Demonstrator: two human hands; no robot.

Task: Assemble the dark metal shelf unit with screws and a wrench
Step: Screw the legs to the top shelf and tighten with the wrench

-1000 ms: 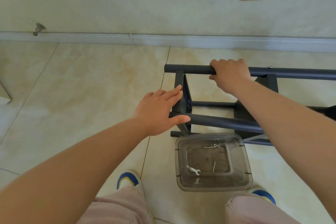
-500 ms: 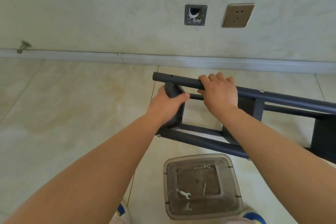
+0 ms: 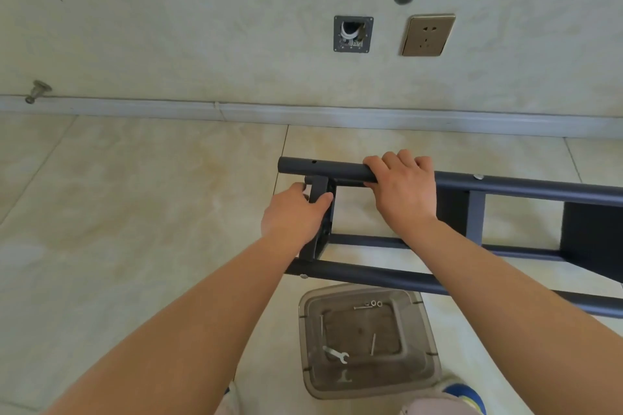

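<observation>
On the floor, right hand is gripping the frame's top tube, left hand is gripping the end bracket; rigid, probably heavy steel, so hold near the joints.

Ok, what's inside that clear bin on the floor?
In the bin: a wrench, a long screw, another screw with two washers near the far edge. A second wrench-like shape shows near the front; unclear.

Beige tiled floor, pale wall w/ gold socket, open box, grey skirting.
</observation>
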